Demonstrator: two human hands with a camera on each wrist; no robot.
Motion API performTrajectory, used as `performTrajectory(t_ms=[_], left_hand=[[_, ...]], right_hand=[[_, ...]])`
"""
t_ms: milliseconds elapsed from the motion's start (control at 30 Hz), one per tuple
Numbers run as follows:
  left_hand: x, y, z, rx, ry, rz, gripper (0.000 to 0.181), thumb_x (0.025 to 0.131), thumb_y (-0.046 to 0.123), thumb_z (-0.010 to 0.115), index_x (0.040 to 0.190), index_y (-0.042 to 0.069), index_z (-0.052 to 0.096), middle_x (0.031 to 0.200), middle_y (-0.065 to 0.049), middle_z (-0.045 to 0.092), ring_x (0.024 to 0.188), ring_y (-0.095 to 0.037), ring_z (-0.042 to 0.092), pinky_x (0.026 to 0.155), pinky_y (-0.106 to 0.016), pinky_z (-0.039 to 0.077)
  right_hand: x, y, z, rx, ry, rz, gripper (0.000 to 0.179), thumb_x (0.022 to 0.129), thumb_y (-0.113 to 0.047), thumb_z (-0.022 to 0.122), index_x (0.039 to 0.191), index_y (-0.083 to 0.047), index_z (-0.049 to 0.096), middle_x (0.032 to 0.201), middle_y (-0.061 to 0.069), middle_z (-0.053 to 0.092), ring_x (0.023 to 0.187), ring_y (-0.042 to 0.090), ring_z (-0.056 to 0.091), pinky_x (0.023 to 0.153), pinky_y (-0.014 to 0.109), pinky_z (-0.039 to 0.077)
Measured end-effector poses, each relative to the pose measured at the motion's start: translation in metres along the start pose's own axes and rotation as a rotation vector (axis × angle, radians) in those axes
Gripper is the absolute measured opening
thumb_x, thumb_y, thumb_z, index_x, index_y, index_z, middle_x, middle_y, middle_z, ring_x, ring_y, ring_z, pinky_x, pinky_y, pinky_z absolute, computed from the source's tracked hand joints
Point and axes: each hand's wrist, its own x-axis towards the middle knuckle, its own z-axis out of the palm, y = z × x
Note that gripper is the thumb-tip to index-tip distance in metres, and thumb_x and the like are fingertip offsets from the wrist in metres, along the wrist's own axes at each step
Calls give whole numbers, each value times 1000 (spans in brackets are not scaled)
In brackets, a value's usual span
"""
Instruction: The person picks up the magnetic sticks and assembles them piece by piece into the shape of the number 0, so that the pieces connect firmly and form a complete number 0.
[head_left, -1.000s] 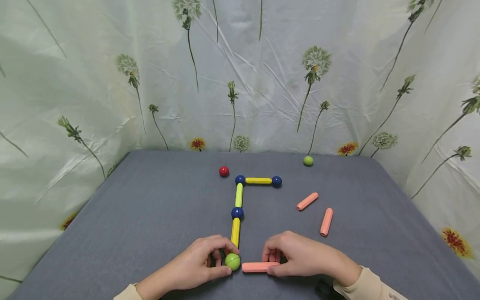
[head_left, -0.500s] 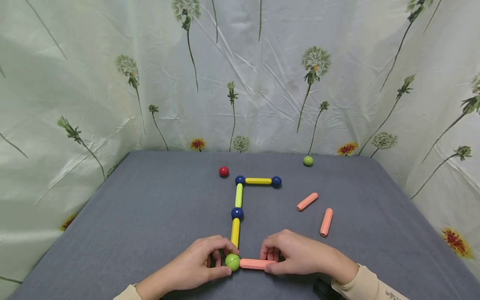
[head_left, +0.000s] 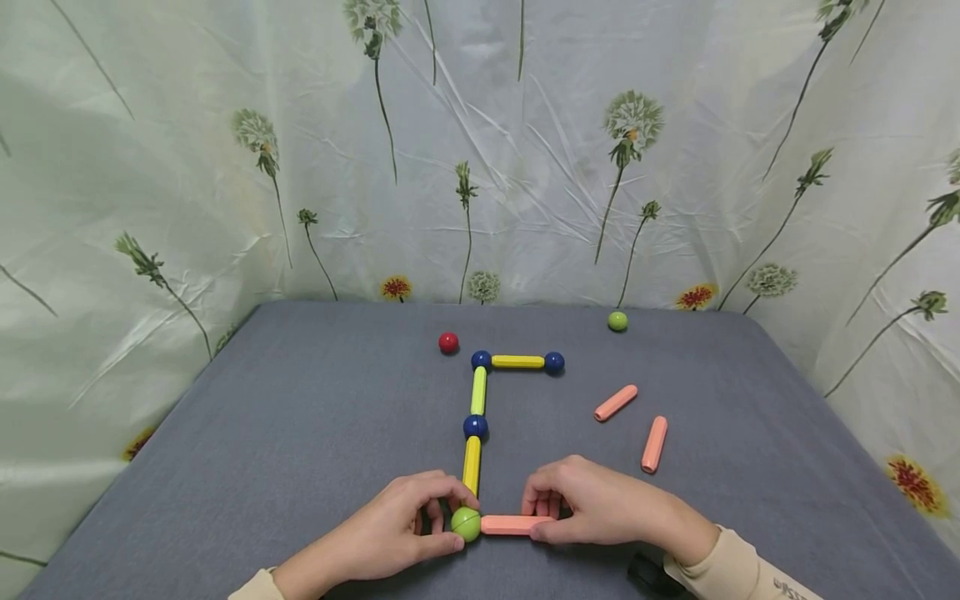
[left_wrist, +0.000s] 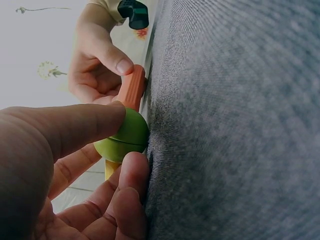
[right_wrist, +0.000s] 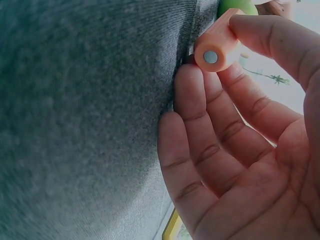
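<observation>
My left hand [head_left: 405,521] holds a light green ball [head_left: 466,524] between thumb and fingers at the near end of a joined chain. My right hand [head_left: 592,508] pinches a salmon-pink rod [head_left: 510,525], whose left end meets the ball's right side. In the right wrist view the free end of the pink rod [right_wrist: 220,45] shows a silvery round disc. From the green ball a yellow rod [head_left: 471,467] runs away to a dark blue ball [head_left: 475,426]. Beyond it follow a lime rod [head_left: 478,392], a blue ball [head_left: 482,361], a yellow rod [head_left: 517,362] and another blue ball [head_left: 554,362].
Two loose pink rods lie on the right, one farther rod [head_left: 616,402] and one nearer rod [head_left: 654,444]. A red ball [head_left: 448,342] and a green ball [head_left: 618,322] sit toward the back of the grey cloth-covered table [head_left: 315,400]. Behind hangs a flowered curtain [head_left: 525,167].
My right hand has slid the pink rod slightly left and away from me, closing the gap to the green ball. My left hand has stayed on the ball.
</observation>
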Motion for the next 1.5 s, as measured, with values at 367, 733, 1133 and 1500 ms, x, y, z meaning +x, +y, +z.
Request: performTrajectory(t_ms=[367,733,1133,1500], left_hand=[[-4,0,0,2,5,-7,27,97,31,82,122,28,73,114,8,71,81,1,62,64,-21,53],[-5,0,-1,5,14,-10,27,97,31,82,122,28,73,114,8,71,80,1,62,64,-21,52],[-2,1,-2,-22,-9,-45,26,97,28,82,123,29,74,113,9,70,80,0,62,68,-21,54],[-3,0,0,-32,-8,-13,26,97,27,82,122,27,74,108,9,68,74,3,61,69,-20,54]], right_hand=[[1,1,-2,21,-17,0,3,103,-25,74,106,-24,74,88,-17,66,78,-6,60,73,19,55],[2,1,-5,30,-4,4,6,102,-29,76,104,-24,75,86,-17,67,77,-5,61,72,20,55],[9,1,-21,2,43,-8,13,103,-32,75,106,-19,74,87,-14,68,77,-3,61,72,21,56],[50,-1,-76,-205,191,33,16,102,-26,76,110,-12,75,89,-9,71,79,3,63,76,25,56]])
